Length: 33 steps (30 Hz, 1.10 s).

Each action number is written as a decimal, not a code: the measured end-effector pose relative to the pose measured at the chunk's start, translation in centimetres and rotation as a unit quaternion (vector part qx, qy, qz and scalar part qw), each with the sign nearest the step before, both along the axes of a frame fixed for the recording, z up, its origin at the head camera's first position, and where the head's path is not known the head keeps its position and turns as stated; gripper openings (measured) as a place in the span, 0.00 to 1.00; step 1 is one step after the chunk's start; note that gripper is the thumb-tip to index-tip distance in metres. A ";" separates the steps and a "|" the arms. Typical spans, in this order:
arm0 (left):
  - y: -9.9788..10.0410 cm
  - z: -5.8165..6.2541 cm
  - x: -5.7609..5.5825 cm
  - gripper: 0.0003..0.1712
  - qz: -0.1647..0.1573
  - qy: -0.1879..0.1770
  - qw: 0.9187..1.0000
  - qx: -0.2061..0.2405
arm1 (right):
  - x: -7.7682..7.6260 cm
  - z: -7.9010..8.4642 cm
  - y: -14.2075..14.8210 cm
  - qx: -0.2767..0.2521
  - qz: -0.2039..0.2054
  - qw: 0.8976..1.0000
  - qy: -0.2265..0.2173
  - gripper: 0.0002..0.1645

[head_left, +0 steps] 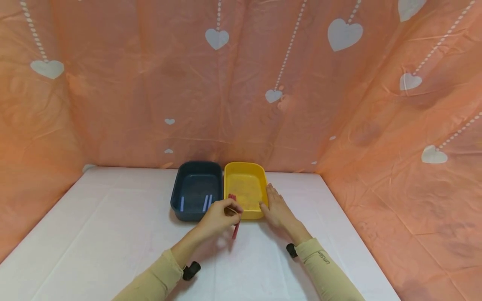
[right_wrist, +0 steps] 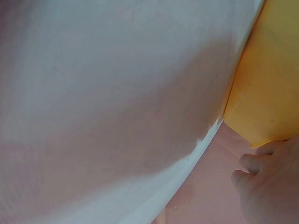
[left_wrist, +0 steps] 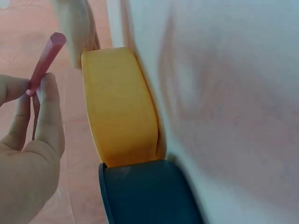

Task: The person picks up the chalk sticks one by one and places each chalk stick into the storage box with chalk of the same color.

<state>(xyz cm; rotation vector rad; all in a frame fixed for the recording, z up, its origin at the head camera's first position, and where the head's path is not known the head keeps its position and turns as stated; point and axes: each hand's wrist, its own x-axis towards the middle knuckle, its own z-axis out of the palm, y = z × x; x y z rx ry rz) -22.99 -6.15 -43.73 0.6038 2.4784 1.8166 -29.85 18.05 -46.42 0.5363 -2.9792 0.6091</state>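
My left hand (head_left: 220,217) pinches a slim red stick (head_left: 236,231) between thumb and fingertips, above the front edge of the yellow tray (head_left: 251,215). In the left wrist view the stick (left_wrist: 46,58) slants up from the fingertips. Ends of other red sticks (head_left: 232,196) show inside the tray at its front left, partly hidden behind that hand. My right hand (head_left: 278,209) rests along the tray's right side with straight fingers, thumb near the front right corner. In the right wrist view its fingers (right_wrist: 252,163) lie against the yellow wall.
A dark blue tray (head_left: 188,217) stands directly left of the yellow one. Several light blue sticks (head_left: 182,204) lie in it. Both trays sit at the back of the white-covered table (head_left: 113,234), in front of an orange curtain (head_left: 124,104) with white hearts.
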 end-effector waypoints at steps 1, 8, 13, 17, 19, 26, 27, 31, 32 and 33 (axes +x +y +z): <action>0.1 0.1 -0.2 0.07 0.002 0.003 1.000 0.004 | 0.0 0.0 0.0 0.000 0.000 1.000 0.001 0.45; 0.7 1.3 -1.6 0.07 0.018 0.025 0.999 0.025 | -0.1 0.2 0.1 -0.003 0.001 1.000 0.004 0.45; 1.1 2.0 -3.0 0.06 0.029 0.035 0.998 0.046 | -0.1 0.2 0.1 -0.003 0.001 1.000 0.005 0.45; 1.3 2.3 -4.2 0.06 0.054 0.035 0.997 0.038 | -0.1 0.0 0.0 0.001 -0.005 1.000 0.001 0.45; 1.4 2.4 -4.9 0.05 0.065 0.034 0.997 0.028 | -0.1 0.0 -0.1 0.000 -0.007 1.000 -0.001 0.45; 2.2 2.2 -7.1 0.07 0.068 0.011 0.998 -0.001 | -0.1 -0.2 -0.1 0.005 -0.012 1.000 -0.002 0.45; 2.3 2.2 -7.4 0.08 0.067 0.008 0.998 -0.007 | -0.1 -0.2 -0.1 0.007 -0.012 1.000 -0.002 0.45; 3.0 1.9 -8.4 0.08 0.062 0.003 0.998 -0.031 | -0.2 -0.1 0.0 0.010 -0.010 1.000 0.001 0.45; 3.2 1.9 -8.6 0.08 0.059 0.002 0.998 -0.036 | -0.2 -0.1 0.0 0.010 -0.010 1.000 0.001 0.45; 3.3 1.8 -8.8 0.07 0.057 0.004 0.998 -0.041 | -0.2 -0.1 0.0 0.009 -0.010 1.000 0.002 0.45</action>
